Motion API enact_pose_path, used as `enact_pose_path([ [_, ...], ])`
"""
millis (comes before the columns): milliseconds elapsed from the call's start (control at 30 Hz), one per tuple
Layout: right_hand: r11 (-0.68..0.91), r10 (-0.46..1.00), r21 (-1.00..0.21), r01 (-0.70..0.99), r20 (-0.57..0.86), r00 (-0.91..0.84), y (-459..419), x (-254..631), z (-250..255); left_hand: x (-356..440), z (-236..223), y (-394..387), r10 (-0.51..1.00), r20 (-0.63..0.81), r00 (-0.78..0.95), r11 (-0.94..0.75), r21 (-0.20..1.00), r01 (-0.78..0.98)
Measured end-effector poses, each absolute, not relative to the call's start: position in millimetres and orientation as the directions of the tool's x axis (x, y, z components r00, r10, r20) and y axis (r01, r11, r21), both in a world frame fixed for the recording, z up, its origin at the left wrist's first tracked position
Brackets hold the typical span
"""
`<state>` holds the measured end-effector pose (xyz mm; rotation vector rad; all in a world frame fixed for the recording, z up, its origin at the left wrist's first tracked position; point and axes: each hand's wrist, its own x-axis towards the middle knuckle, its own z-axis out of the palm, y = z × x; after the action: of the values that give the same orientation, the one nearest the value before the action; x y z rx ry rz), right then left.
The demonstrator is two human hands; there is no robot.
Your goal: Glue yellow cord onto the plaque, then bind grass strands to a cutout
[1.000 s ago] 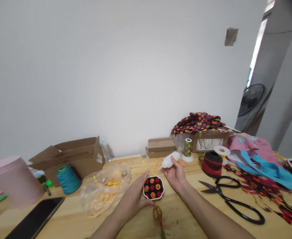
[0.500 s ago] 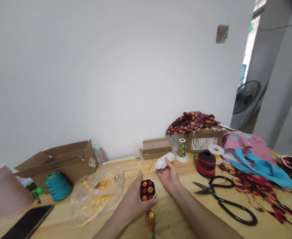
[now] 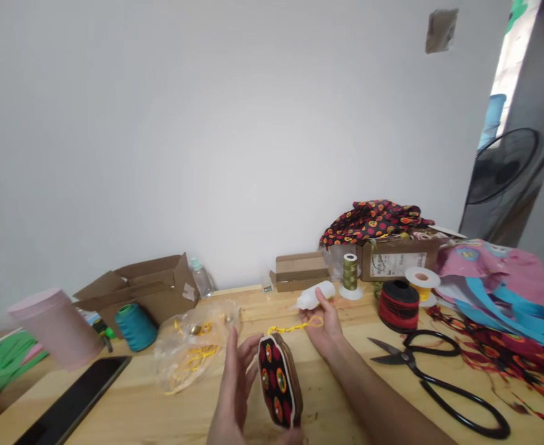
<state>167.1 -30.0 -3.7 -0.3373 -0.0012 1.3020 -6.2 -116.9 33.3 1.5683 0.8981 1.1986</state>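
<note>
The pendant [image 3: 274,378] shows red and orange roundels on black, its cord [image 3: 287,329] is yellow, the bottle [image 3: 311,298] white

Phone [image 3: 73,403]: dark, flat on the table [image 3: 161,423] to my left.
Pink canister [image 3: 56,327]: near the phone, at its far end.
Teal thread cone [image 3: 136,327]: just in front of a brown carton [image 3: 170,304], flaps up.
Spray bottle [image 3: 202,281]: clear, mint top; I see it beside the carton.
Green thread spool [image 3: 350,272]: upright, white base.
Red-and-black thread roll [image 3: 398,309]: beside a white-flanged yellow spool [image 3: 423,279].
Scissors [image 3: 407,357]: to my right, black handles, blades parted, tips pointing left.
Patterned cloth [image 3: 376,224]: heaped at a labelled box [image 3: 398,262].
Fan [image 3: 506,173]: beyond the wall's edge.
</note>
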Motion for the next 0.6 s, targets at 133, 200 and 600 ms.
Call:
enact_pose_path([
  [133, 0.229, 0.942, -0.253, -0.94, -0.187, 0.28, -31, 167, -4, -11, 37, -125, 0.961, 0.091, 0.259, -0.022, 0.966, -0.259],
  [200, 0.224, 0.943, -0.257, -0.94, -0.188, 0.276, -31, 167, -4, -15, 37, -127, 0.947, -0.087, 0.308, 0.192, 0.924, -0.33],
  [600, 0.217, 0.932, -0.259, -0.941, -0.23, 0.278, -32, 168, -4, -16, -18, -107, 0.768, -0.062, 0.638, 0.296, 0.917, -0.267],
])
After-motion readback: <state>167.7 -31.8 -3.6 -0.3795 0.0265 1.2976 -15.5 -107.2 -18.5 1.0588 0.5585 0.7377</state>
